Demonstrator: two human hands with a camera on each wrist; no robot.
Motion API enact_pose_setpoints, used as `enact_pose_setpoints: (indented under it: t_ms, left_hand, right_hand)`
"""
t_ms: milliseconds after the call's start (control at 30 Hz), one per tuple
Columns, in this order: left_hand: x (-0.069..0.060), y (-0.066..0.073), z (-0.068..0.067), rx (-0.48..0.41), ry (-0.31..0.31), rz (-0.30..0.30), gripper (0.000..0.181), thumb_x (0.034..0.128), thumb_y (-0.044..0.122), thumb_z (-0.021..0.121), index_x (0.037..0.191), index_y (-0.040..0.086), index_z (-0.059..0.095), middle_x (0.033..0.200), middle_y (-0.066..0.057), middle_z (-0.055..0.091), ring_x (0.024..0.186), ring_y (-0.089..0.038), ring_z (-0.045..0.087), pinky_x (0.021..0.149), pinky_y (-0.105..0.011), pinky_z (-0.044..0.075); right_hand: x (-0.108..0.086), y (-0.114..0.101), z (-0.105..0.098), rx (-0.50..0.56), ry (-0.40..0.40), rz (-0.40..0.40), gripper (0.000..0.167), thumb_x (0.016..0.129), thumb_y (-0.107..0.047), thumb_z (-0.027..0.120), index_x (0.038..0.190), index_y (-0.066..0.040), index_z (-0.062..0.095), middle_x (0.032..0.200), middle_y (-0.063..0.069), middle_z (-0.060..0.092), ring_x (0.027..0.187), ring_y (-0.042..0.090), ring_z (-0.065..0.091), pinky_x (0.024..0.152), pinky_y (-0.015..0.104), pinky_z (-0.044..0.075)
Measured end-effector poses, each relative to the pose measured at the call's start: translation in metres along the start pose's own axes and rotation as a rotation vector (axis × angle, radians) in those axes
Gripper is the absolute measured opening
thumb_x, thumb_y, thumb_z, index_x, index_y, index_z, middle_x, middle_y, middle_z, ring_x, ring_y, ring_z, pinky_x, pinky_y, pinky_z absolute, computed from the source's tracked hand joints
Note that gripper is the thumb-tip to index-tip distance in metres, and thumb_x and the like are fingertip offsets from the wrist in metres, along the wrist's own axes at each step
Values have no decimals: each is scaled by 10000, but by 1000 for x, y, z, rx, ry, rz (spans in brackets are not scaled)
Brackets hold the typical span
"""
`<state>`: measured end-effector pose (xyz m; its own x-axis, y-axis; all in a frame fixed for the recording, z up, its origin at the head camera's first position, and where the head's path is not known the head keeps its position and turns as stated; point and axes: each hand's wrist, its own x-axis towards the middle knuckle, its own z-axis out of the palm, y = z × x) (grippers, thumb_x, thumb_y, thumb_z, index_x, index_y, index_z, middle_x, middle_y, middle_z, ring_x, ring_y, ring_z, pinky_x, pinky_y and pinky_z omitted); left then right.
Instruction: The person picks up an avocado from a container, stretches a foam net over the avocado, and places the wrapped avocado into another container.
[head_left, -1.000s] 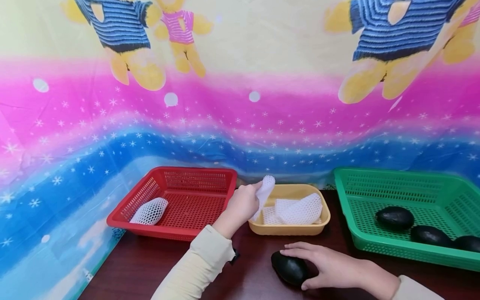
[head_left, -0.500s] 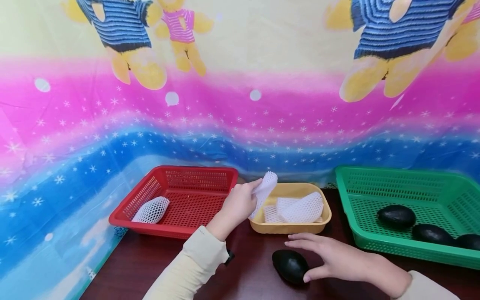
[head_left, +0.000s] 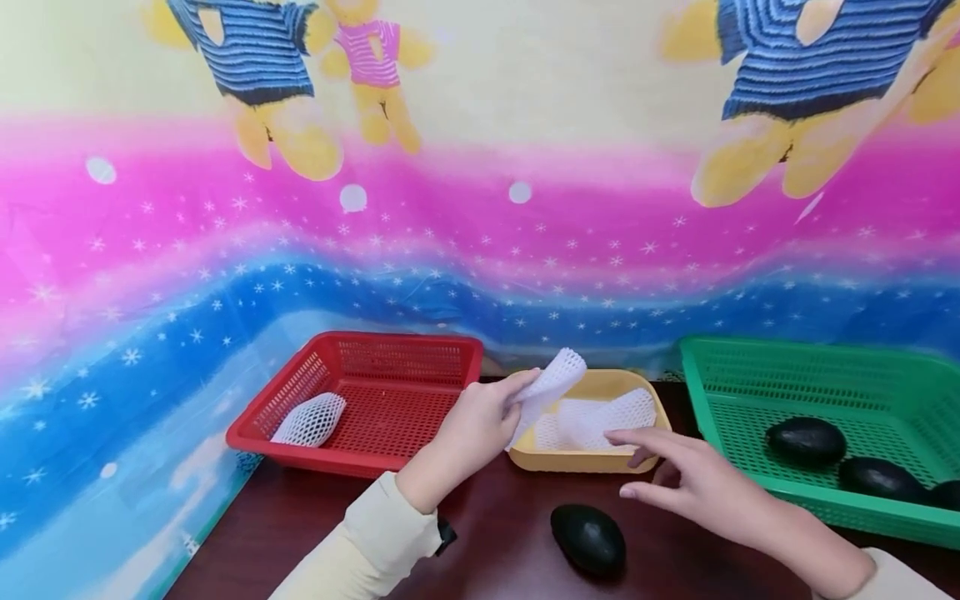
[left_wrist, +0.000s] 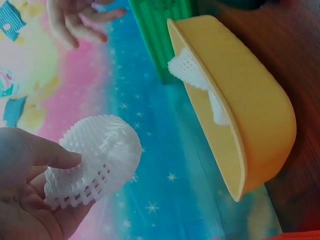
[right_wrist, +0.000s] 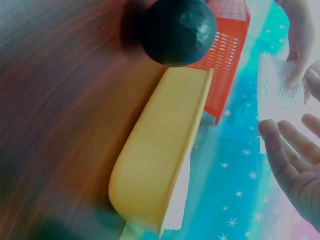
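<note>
Head view: left hand [head_left: 474,427] pinches a white foam-net sleeve [head_left: 558,379]; right hand [head_left: 705,487], fingers spread, holds nothing.
1 glossy black egg-shaped fruit [head_left: 588,540] lies loose, near centre; a bump could roll it. Left wrist: pinched at its edge, the limp sleeve could fold flat. Right wrist: the yellow plastic tray [right_wrist: 155,135] may block low reaches; a red mesh basket [right_wrist: 222,95] stands far left.

Person wears a long pale-yellow cloth sleeve [head_left: 330,554] on the left, creased, ending in a broad cream cuff [head_left: 393,525]. Small black piece [head_left: 446,536] shows at the cuff's inner side; make unclear. Right sleeve [head_left: 896,577] is cream cloth, only its end visible. Left hand [head_left: 476,421] and right hand [head_left: 712,483] are bare.
</note>
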<state>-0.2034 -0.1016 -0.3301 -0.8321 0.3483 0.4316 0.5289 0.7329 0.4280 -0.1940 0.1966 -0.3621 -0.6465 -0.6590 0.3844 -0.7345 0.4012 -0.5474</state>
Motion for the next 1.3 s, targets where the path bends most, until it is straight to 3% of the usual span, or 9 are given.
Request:
enact_pose_setpoints:
  t_ms: [133,300,433,600,900,1033,1133,1233,1300]
  left_hand:
    - [-8,4,1,4,45,109,476,940,8,709,1406,66,628,1172,-161,730,829,-216,726,671,-230,560]
    - [-22,6,2,-4,70,165,472,915,-34,711,1374,58,654,1124,-142,747,777,-175,699,643,-187,524]
    - [-34,8,2,-68,47,168,477,910,-53,705,1370,69,661,1221,-118,717,727,-114,647,593,-164,488]
    - [-46,8,1,-122,34,213,471,884,-71,716,1336,57,685,1164,-130,736,605,-50,497,539,-125,411]
    - [-55,4,8,-152,37,276,481,857,-76,744,1314,67,702,1179,-108,734,660,-38,505,603,-99,419]
    - [-55,1,15,-184,18,324,491,855,-74,748,1325,54,690,1209,-104,724,741,-30,565,663,-95,456]
    - [-56,-1,17,-230,-25,330,501,876,6,786,1359,54,663,1298,-92,686,966,-60,673,823,-151,520]
    - [-57,-1,17,-272,-86,257,534,907,151,802,1408,81,628,1384,-67,635,1209,-134,632,973,-252,508]
    - [-58,-2,16,-280,-121,200,549,925,223,789,1430,100,611,1407,-56,619,1271,-151,594,1014,-288,491]
  right_hand:
    - [1,-2,-1,-58,171,-18,541,845,-91,842,1344,-160,644,1067,-37,696,835,39,689,655,263,585]
    - [5,-2,-1,-33,235,16,514,851,-37,823,1324,-142,654,1138,-16,694,827,46,702,665,252,586]
    - [7,-2,0,19,257,27,491,867,-6,799,1317,-139,654,1151,-29,674,827,67,706,671,245,584]
    - [9,-4,5,98,273,12,465,863,37,786,1280,-130,668,1107,-28,679,841,84,703,674,246,584]
    - [8,-8,20,240,202,34,312,894,3,767,1185,-62,675,1003,3,714,867,83,700,680,281,589]
    - [10,-5,28,289,153,-67,245,924,53,707,1120,-93,686,1000,-9,709,853,101,697,693,278,586]
    - [11,-2,34,230,165,-188,302,911,99,692,1076,-155,700,1006,-26,704,891,103,670,746,221,556]
    - [11,-2,38,114,215,-270,374,850,98,753,1100,-179,726,1054,-45,722,1006,106,657,877,146,490]
    - [10,-5,40,56,235,-303,425,811,80,798,1138,-186,742,1120,-40,730,1092,123,657,957,136,455]
